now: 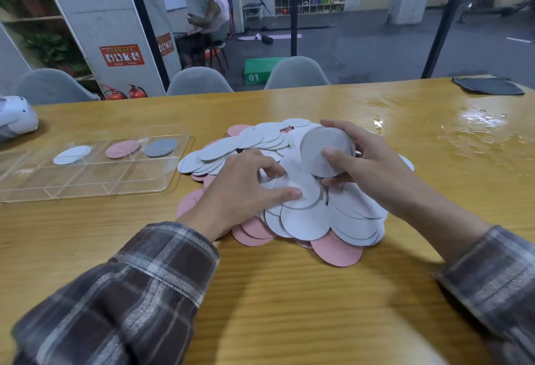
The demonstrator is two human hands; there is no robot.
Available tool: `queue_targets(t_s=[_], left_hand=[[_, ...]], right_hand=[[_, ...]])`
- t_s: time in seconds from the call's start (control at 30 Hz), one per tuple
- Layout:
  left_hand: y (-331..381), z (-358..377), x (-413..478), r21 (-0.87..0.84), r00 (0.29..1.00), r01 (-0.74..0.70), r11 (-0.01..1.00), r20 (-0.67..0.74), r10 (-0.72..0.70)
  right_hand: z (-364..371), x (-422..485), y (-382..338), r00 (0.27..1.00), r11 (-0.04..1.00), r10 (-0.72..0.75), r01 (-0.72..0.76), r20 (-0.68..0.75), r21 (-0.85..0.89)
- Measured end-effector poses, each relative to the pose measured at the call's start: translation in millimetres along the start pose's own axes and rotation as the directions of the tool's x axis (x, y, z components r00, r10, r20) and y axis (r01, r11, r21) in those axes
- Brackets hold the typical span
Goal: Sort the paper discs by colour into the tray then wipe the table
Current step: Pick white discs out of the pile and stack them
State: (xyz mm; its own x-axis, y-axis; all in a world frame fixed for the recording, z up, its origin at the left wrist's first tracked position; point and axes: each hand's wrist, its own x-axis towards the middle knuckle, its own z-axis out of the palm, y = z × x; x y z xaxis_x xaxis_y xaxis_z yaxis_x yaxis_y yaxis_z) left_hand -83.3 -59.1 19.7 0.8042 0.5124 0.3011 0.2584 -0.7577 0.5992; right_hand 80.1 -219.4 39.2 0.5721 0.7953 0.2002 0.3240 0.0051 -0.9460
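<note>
table (289,306) wet far R | R hand (373,162) holds white discs (321,144) | L hand (240,191) on pile (347,217), grip unclear

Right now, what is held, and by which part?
The right hand grips a stack of white discs by its rim; the left hand touches the pile, hold unclear.

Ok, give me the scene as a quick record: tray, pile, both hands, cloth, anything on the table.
tray: clear, left of the pile
far row of tray: white disc, pink disc, grey disc, side by side
pile: white and pink discs, overlapping, on the table
left hand: thumb and fingers on the top disc, white; grip unclear
right hand: holds a stack of white discs over the pile
cloth: grey, far right of table
wet patch: right side, near the cloth
</note>
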Motion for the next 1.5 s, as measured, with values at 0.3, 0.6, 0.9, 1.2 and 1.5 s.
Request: queue_targets(t_s=[0.3, 0.6, 0.9, 1.2, 1.5], left_hand=[[-1.6, -15.8, 6.5, -0.275, 0.999, 0.041, 0.960, 0.019, -0.037], [5.4, -17.6, 4.7, -0.577, 0.991, 0.129, 0.807, 0.090, -0.094], [16.1, -4.3, 1.6, -0.669, 0.984, 0.135, 0.731, 0.005, -0.177], [15.8, 4.5, 0.1, -0.627, 0.987, 0.131, 0.768, 0.010, -0.161], [16.1, 4.8, -1.7, -0.581, 0.990, 0.128, 0.803, 0.032, -0.135]], right_hand=[[-0.1, -0.3, 0.1, 1.000, 1.000, 0.013, -0.013, -0.001, 0.002], [2.1, -0.6, -3.2, 0.999, 0.997, 0.042, -0.043, 0.006, 0.060], [7.7, -3.2, -4.7, 0.991, 0.976, 0.093, -0.110, 0.097, 0.186], [8.6, -6.2, -1.4, 0.993, 0.996, 0.054, -0.061, 0.108, 0.062], [7.1, -6.3, -0.6, 0.992, 0.997, 0.050, -0.056, 0.117, 0.044]])
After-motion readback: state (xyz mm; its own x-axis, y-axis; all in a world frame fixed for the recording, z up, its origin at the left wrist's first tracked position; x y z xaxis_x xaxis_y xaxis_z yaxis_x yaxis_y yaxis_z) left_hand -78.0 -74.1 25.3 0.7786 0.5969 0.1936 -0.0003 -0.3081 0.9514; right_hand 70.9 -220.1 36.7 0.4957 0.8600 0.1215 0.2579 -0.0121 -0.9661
